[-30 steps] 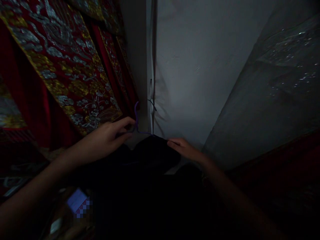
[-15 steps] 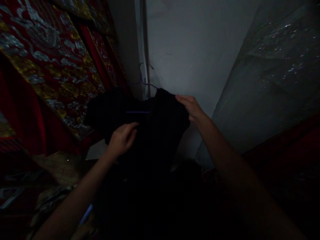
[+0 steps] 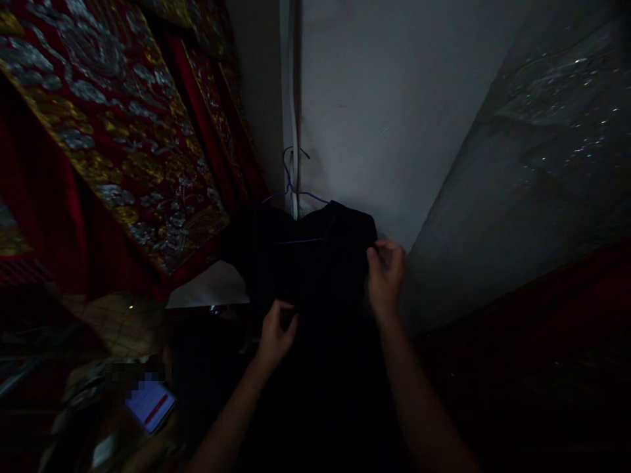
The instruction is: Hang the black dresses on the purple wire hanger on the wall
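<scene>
Shirt [image 3: 325,272] is pinched at right by right hand [image 3: 387,276]; left hand's [image 3: 276,334] hold is unclear. Hanger [image 3: 289,190] could be dislodged by tugging.

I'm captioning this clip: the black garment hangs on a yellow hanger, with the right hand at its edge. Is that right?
Not quite: the hanger is purple, not yellow, as the head view shows. The black garment does hang on it, with the right hand at its edge.

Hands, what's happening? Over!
Left hand at black garment, right hand at its sleeve; grips too dark to judge. Garment hangs on purple hanger. Embroidered red cloth at left.
</scene>
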Demonstrator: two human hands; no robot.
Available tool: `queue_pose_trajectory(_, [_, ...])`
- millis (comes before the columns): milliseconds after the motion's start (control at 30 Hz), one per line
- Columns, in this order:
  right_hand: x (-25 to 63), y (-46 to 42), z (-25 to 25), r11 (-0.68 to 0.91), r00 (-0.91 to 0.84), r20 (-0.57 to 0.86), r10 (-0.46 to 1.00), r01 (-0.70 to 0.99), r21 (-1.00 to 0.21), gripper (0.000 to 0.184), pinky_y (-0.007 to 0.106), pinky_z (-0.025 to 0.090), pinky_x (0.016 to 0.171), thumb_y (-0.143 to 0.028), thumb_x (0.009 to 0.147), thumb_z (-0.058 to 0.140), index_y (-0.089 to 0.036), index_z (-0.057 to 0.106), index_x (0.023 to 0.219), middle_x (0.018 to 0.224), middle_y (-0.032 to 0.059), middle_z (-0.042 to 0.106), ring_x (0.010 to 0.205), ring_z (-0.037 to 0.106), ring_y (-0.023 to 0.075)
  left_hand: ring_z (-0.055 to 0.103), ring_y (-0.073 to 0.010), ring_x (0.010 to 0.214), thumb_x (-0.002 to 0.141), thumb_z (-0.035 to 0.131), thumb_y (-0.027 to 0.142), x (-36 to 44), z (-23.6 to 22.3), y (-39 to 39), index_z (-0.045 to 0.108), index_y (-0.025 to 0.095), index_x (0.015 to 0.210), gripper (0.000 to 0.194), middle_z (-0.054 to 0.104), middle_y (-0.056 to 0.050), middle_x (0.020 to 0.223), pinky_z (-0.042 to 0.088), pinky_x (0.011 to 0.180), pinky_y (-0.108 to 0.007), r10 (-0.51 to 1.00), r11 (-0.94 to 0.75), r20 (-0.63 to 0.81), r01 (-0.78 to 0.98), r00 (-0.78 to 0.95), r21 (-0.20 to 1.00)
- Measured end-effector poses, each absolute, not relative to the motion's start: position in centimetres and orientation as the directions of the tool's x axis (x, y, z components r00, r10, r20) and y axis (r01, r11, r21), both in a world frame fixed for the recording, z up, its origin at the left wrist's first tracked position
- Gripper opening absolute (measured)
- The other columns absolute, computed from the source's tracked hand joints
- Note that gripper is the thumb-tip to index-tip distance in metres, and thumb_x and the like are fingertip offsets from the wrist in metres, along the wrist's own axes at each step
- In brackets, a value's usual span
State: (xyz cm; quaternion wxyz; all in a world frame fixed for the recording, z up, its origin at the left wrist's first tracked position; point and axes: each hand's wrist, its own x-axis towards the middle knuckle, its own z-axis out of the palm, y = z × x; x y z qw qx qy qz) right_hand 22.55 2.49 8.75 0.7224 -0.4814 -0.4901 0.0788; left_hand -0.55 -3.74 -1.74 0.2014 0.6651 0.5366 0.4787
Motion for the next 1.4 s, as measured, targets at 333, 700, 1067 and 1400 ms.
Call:
queue_pose_trajectory(333, [12.8, -4.6, -1.4, 0.227, -0.071, 0.217, 0.974, 0.217, -0.949, 0.038, 0.030, 0.042, 0.067, -0.056, 0.088, 0.053, -0.023, 0.049, 0.070, 0.068, -0.0004, 0.052, 0.068, 0.051, 0.0173, 0.071, -0.0231, 0.099, 0.088, 0.055, 0.029, 0.8, -2.6, -6.5, 0.059, 0.023, 0.100, 0.014, 0.071, -0.008, 0.102, 0.058, 0.093, -0.043, 0.948, -0.282, 0.308, 0.237, -0.080, 0.930])
queue_pose_trajectory(700, [15.1, 1.0, 8.9, 0.012, -0.069, 0.022, 0.997, -0.137, -0.991, 0.032, 0.024, 0.015, 0.043, -0.046, 0.064, 0.070, -0.016, 0.064, 0.056, 0.042, -0.0030, 0.044, 0.040, 0.032, 0.0066, 0.069, -0.0236, 0.092, 0.091, 0.047, 0.021, 2.3, -4.3, -5.8, 0.061, 0.027, 0.093, 0.015, 0.070, -0.006, 0.094, 0.056, 0.083, -0.039, 0.928, -0.333, 0.372, 0.451, 0.003, 0.828])
queue_pose_trajectory(1067, [13.3, 3.9, 18.2, 0.248, -0.038, 0.269, 0.962, -0.282, -0.927, 0.024, 0.022, 0.015, 0.039, -0.036, 0.073, 0.065, -0.016, 0.062, 0.062, 0.042, -0.0048, 0.046, 0.036, 0.032, 0.0048, 0.067, -0.0189, 0.088, 0.083, 0.058, 0.005, 0.8, 3.8, -0.8, 0.067, 0.020, 0.102, 0.026, 0.070, -0.007, 0.100, 0.052, 0.080, -0.030, 0.786, -0.618, 0.485, 0.499, 0.383, 0.607])
queue_pose_trajectory(1400, [13.5, 3.9, 18.1, 0.446, -0.109, 0.453, 0.885, -0.083, -0.891, 0.029, 0.023, 0.022, 0.046, -0.041, 0.076, 0.064, -0.017, 0.062, 0.061, 0.044, -0.0058, 0.042, 0.043, 0.033, 0.0060, 0.063, -0.0162, 0.083, 0.097, 0.052, 0.018, -1.7, 19.5, 2.2, 0.065, 0.016, 0.089, 0.014, 0.067, -0.005, 0.088, 0.047, 0.077, -0.027, 0.454, -0.749, 0.848, 0.632, 0.274, 0.197])
